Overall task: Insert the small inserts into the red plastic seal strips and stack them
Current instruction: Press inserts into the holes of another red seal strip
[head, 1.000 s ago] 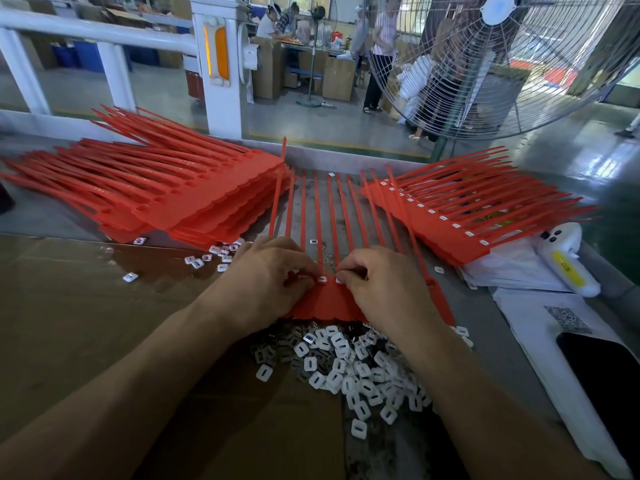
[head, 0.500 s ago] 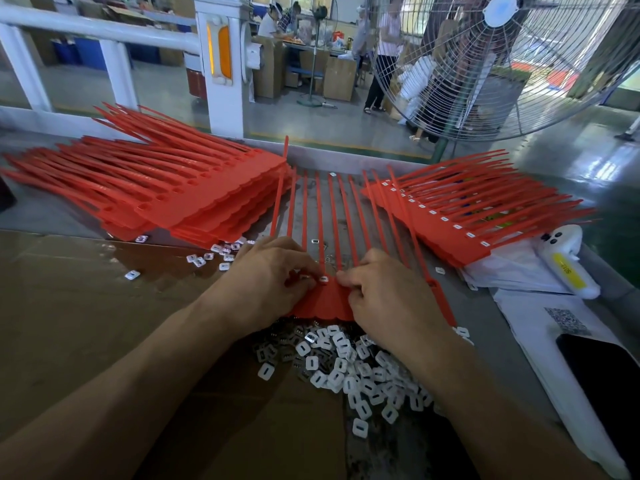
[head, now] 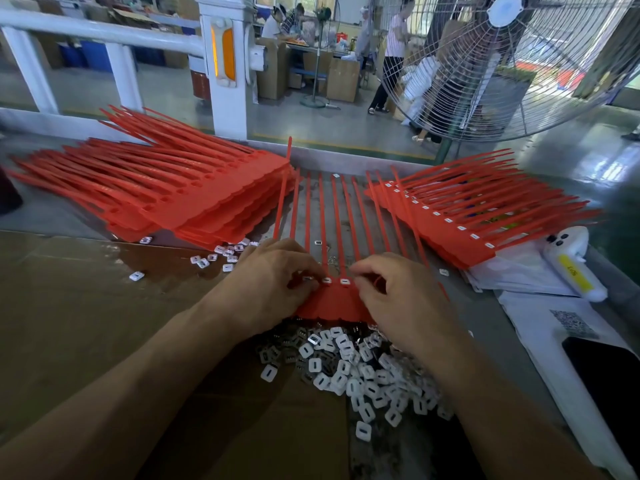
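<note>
Between my hands lay the strip (head: 332, 303), flat on the table (head: 86, 306), its tails fanned away from me. My left hand (head: 273, 289) curled its fingertips onto the head row, where three white inserts (head: 327, 280) sat seated. My right hand (head: 401, 299) bent its fingers over the strip's right side; whether they pinched an insert, I could not tell. Loose inserts (head: 360, 372) were heaped just below. Stacks flanked both sides: bare strips (head: 194, 202) left, filled strips (head: 460, 223) right.
</note>
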Demonstrator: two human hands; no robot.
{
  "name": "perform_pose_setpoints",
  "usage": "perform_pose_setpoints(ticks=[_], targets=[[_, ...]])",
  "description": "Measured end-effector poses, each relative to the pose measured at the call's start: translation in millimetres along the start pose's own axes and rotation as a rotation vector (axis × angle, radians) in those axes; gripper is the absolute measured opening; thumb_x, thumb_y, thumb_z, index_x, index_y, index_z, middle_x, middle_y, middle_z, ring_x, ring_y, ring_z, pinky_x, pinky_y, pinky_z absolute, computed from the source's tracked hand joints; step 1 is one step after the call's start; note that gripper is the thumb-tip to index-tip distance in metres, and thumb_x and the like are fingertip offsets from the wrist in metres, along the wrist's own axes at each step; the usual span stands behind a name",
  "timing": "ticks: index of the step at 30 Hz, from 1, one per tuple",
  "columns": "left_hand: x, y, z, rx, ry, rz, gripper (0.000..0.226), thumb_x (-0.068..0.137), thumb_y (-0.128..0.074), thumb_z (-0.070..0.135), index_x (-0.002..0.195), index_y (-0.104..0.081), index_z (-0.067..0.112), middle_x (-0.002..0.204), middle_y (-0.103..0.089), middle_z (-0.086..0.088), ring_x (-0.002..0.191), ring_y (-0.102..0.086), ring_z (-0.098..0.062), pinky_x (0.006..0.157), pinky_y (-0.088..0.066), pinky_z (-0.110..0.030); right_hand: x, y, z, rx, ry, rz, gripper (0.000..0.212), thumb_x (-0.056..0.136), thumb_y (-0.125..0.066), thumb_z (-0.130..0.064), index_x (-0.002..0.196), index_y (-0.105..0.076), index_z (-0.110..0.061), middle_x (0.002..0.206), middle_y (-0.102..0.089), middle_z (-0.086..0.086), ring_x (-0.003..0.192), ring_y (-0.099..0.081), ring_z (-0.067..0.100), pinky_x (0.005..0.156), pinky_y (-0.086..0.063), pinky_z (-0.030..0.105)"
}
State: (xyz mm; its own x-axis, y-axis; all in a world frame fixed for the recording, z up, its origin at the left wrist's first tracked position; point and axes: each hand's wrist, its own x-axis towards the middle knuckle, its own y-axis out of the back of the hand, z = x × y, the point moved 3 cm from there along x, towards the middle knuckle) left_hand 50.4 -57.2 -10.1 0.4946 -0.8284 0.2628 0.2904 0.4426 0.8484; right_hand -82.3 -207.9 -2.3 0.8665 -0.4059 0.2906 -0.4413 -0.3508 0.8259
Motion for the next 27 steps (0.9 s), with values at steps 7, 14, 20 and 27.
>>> perform_pose_setpoints(ticks=[7, 14, 20, 27], targets=[[0.1, 0.5, 0.8, -0.005, -0.014, 0.007, 0.022, 0.096, -0.064, 0.036, 0.117, -0.072, 0.037, 0.120, -0.060, 0.013, 0.119, -0.052, -0.011, 0.107, -0.043, -0.045, -8.5, -1.5, -17.2, 0.146, 0.193, -0.283, 0.010, 0.092, -0.076, -0.033, 0.101, -0.079, -0.034, 0.098, -0.066, -0.020, 0.095, -0.064, -0.002, 0.080, -0.048, 0.015], [-0.5, -0.2, 0.7, -0.005, 0.007, 0.011, 0.021, 0.097, -0.064, 0.034, 0.116, -0.073, 0.036, 0.122, -0.059, 0.013, 0.120, -0.051, -0.011, 0.107, -0.042, -0.044, -17.1, -6.2, -33.7, 0.106, 0.322, -0.428, 0.013, 0.091, -0.077, -0.036, 0.104, -0.078, -0.035, 0.104, -0.063, -0.019, 0.102, -0.062, 0.001, 0.089, -0.051, 0.029], [-0.5, 0.0, 2.2, -0.005, 0.014, 0.017, 0.021, 0.097, -0.063, 0.033, 0.115, -0.074, 0.034, 0.120, -0.061, 0.011, 0.120, -0.052, -0.013, 0.108, -0.040, -0.044, -19.5, -11.3, -40.8, 0.032, 0.364, -0.421, 0.014, 0.092, -0.075, -0.038, 0.106, -0.076, -0.036, 0.105, -0.061, -0.020, 0.102, -0.057, -0.002, 0.089, -0.049, 0.025], [0.0, 0.2, 1.4, -0.020, 0.011, 0.008, 0.021, 0.096, -0.065, 0.034, 0.114, -0.075, 0.032, 0.120, -0.062, 0.008, 0.118, -0.054, -0.015, 0.105, -0.042, -0.045, -18.7, -9.8, -38.2, 0.260, 0.244, -0.357, 0.009, 0.091, -0.078, -0.026, 0.089, -0.071, -0.032, 0.092, -0.067, -0.019, 0.088, -0.064, 0.001, 0.073, -0.046, 0.014]])
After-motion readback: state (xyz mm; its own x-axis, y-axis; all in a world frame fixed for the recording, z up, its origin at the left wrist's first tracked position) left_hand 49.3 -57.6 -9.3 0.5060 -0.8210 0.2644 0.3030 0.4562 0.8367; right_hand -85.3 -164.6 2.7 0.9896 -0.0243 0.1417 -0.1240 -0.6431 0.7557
